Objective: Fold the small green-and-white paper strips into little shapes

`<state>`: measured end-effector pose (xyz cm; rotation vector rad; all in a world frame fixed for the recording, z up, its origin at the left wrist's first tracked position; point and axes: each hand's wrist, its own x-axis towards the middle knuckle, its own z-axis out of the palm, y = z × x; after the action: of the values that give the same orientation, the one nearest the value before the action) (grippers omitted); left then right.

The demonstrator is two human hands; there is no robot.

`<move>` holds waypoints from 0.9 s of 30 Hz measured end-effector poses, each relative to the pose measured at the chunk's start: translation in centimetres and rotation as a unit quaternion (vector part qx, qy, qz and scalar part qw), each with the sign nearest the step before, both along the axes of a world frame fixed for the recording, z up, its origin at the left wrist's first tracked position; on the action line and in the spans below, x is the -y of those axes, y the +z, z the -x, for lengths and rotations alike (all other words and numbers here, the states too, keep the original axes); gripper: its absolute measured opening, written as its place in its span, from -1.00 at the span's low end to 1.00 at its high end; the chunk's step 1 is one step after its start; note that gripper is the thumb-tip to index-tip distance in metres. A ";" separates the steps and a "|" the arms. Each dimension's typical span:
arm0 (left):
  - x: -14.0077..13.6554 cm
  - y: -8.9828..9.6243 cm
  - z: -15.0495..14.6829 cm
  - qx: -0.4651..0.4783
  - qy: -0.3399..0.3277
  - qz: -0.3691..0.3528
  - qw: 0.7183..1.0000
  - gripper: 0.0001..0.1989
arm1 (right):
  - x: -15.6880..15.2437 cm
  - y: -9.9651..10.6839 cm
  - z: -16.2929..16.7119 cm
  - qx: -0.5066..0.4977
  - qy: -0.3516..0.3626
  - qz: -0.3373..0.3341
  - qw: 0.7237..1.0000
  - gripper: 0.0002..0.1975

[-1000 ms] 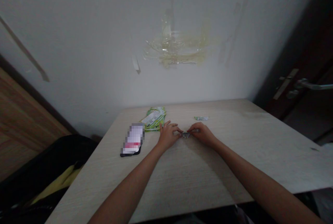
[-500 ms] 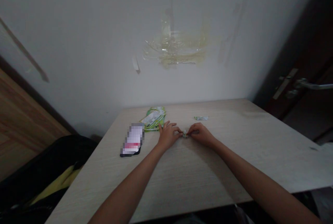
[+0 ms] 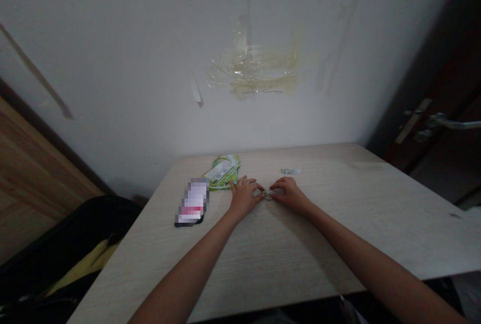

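Note:
Between my two hands, at the middle of the table, is a small piece of green and white printed packaging [image 3: 267, 194]. My left hand [image 3: 246, 196] pinches its left side with thumb and forefinger, the other fingers spread over the tabletop. On the right side, my right hand [image 3: 288, 194] has its thumb and fingertips closed on the same piece. Its exact shape is too small to make out. Just beyond my left hand lies a pile of flat green and white wrappers [image 3: 223, 171].
A phone [image 3: 192, 202] with a blurred screen lies left on the pale wooden table [image 3: 240, 274]. A small printed strip [image 3: 291, 171] lies behind my right hand. The taped wall [image 3: 150, 63] borders the table's back; a door handle [image 3: 451, 122] is at right.
The fingers of my right hand have shifted slightly on the small piece. Both hands stay in nearly the same place, and the other things have not moved.

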<state>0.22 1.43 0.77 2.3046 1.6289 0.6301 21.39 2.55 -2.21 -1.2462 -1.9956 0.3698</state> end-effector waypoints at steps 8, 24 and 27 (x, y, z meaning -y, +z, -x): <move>0.2 -0.3 -0.1 -0.001 -0.001 -0.010 1.000 -0.80 | 0.2 0.2 0.2 -0.001 -0.002 0.001 1.000 -0.78; 0.3 0.1 -0.4 0.144 -0.004 -0.006 0.990 -0.84 | 0.7 1.7 0.4 -0.084 0.013 0.004 0.996 -0.91; 0.5 0.3 -0.5 0.159 -0.002 0.006 0.987 -0.84 | 0.5 1.5 0.3 -0.094 0.010 -0.008 0.995 -0.93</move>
<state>0.70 0.94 1.04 2.0690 1.4717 0.9301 21.13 2.08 -0.67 -1.1390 -1.8482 0.4639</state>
